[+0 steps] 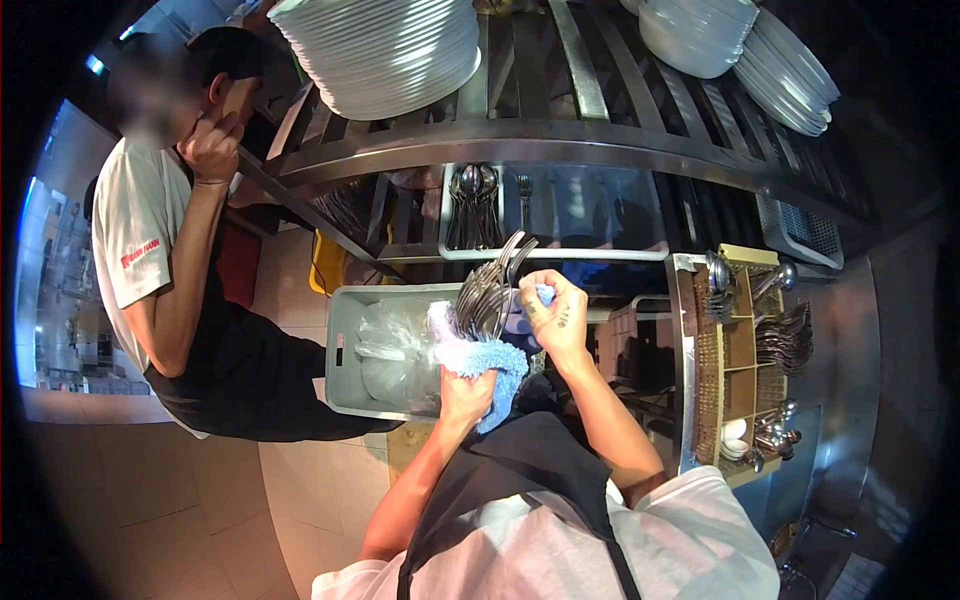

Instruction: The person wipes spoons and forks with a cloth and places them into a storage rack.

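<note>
My left hand (466,398) is closed around a blue cloth (505,360) and a thick bunch of forks (483,303), their tined ends pointing up and away from me. Beside them, my right hand (556,315) is pinched on another part of the blue cloth, close to the forks. Its fingertips are partly hidden by the cloth. Below and left of the forks is a grey bin (345,400) with clear plastic bags (390,345) in it. Ahead, a divided cutlery tray (447,215) holds spoons (474,205) in its left compartment and a fork (525,197) beside them.
A metal slatted shelf (540,145) crosses above, bearing stacked white plates (385,55) and bowls (697,35). To my right stands a cutlery rack (740,365) with spoons and forks sticking out. A person (160,225) in a white shirt and black apron stands close on the left.
</note>
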Action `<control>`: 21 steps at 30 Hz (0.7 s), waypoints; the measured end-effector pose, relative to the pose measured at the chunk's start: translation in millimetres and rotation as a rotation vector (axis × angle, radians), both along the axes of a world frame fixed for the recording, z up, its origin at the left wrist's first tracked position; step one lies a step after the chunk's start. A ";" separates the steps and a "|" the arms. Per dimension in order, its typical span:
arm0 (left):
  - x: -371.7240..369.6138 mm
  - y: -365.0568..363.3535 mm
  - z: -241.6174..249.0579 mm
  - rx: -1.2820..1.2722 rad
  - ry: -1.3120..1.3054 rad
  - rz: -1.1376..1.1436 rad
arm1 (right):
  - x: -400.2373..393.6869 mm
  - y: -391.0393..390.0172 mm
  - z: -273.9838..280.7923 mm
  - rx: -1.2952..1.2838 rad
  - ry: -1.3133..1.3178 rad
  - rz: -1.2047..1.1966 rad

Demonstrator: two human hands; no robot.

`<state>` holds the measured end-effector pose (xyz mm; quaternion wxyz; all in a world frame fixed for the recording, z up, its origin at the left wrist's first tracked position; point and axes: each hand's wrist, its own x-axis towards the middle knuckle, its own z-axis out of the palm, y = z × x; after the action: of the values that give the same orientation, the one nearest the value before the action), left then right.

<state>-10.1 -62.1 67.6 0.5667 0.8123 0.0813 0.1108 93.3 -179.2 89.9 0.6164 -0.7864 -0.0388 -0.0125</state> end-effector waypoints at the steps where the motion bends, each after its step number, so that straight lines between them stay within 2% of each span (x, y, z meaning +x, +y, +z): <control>1: 0.2 0.0 0.0 0.000 0.000 0.001 | 0.6 -2.3 -3.6 0.105 0.003 -0.021; 2: 0.2 0.0 0.0 -0.033 -0.010 0.013 | 1.6 -6.6 -6.8 0.134 -0.031 -0.029; 5: 1.1 0.9 4.5 -0.085 0.006 0.021 | 3.7 -23.4 -5.4 0.000 -0.024 -0.055; 6: 0.9 1.0 7.0 -0.103 0.030 0.017 | 4.2 -30.3 -11.9 0.025 0.062 -0.056; 8: -0.4 1.3 10.0 -0.172 0.065 0.058 | 6.4 -44.7 -37.1 -0.040 0.102 -0.058; 10: -3.4 1.4 11.4 -0.244 0.104 0.096 | 3.2 -60.1 -79.8 -0.002 0.161 -0.187; 12: -7.6 4.7 11.3 -0.285 0.118 0.182 | -6.8 -67.0 -110.8 0.320 0.335 -0.415; 13: -12.4 11.2 5.8 -0.251 0.140 0.157 | -11.3 -84.3 -125.7 0.274 0.608 -0.393; 14: -13.9 14.6 5.7 -0.256 0.140 0.151 | -16.6 -95.4 -143.5 0.303 0.712 -0.350; 16: -17.5 20.0 6.4 -0.153 0.151 0.175 | -28.5 -112.0 -169.5 0.758 1.008 -0.299; 17: -19.4 22.9 4.5 -0.127 0.133 0.173 | -33.3 -118.8 -200.0 0.975 1.059 -0.220; 18: -21.4 23.8 4.6 -0.125 0.134 0.179 | -36.6 -128.7 -207.0 0.973 1.063 -0.214; 19: -23.4 25.3 5.3 -0.139 0.128 0.184 | -37.4 -136.1 -210.7 1.111 1.040 -0.107; 20: -25.4 27.6 6.2 -0.150 0.121 0.195 | -35.2 -128.6 -193.4 1.246 1.014 0.007; 21: -26.9 29.2 6.7 -0.144 0.117 0.214 | -31.4 -127.7 -173.0 1.148 1.062 -0.095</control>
<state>-37.0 -32.9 74.4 0.6027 0.7614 0.2079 0.1169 62.0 -307.0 -83.1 0.8614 -0.2460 0.3074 0.3210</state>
